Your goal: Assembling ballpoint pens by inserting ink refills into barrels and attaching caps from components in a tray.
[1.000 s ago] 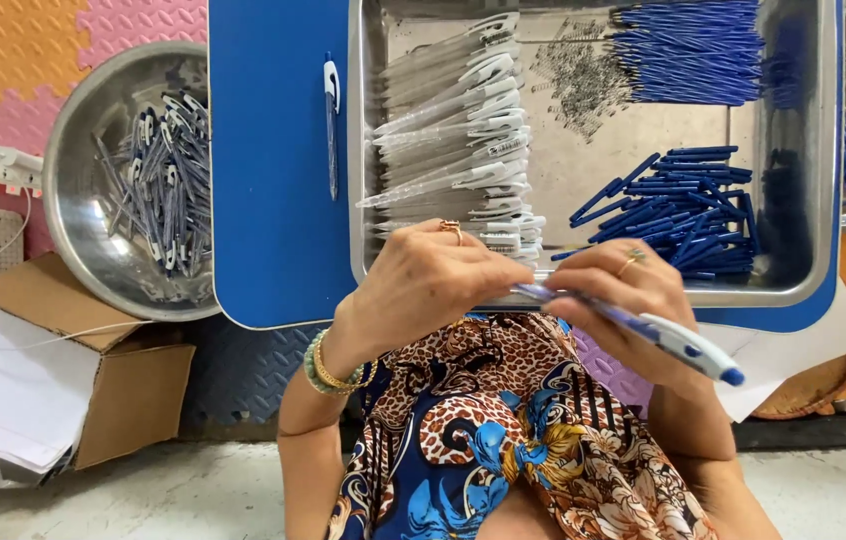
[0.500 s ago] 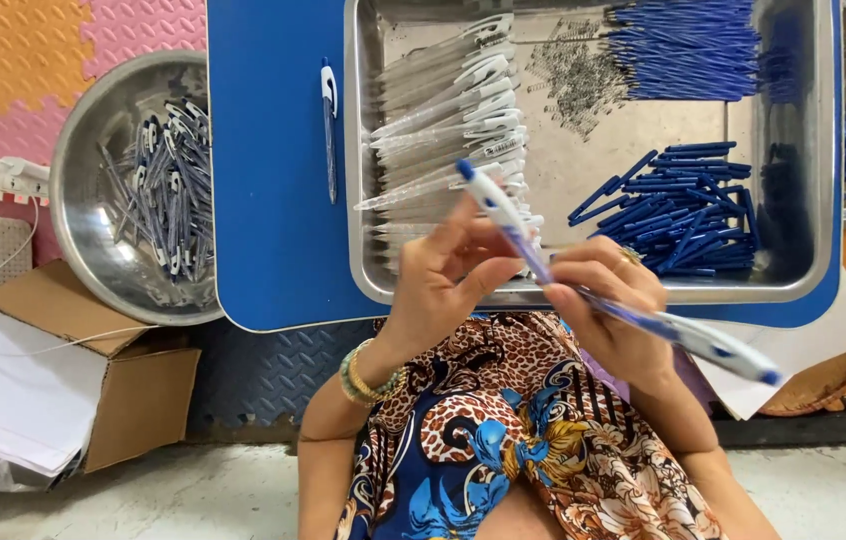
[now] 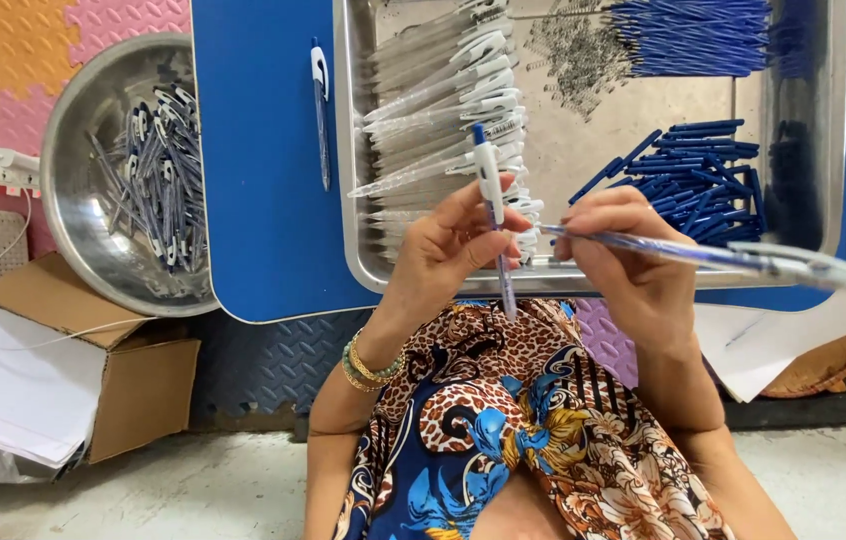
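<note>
While my left hand pinches an upright pen and my right hand grips a level barrel over the tray, I judge assembly is midway; next calls for aligning parts.

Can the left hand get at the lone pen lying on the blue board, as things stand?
Probably not right now: the left hand already holds a pen upright. The path to the lone pen on the blue board looks free, nothing lies between, but the fingers are occupied.
</note>
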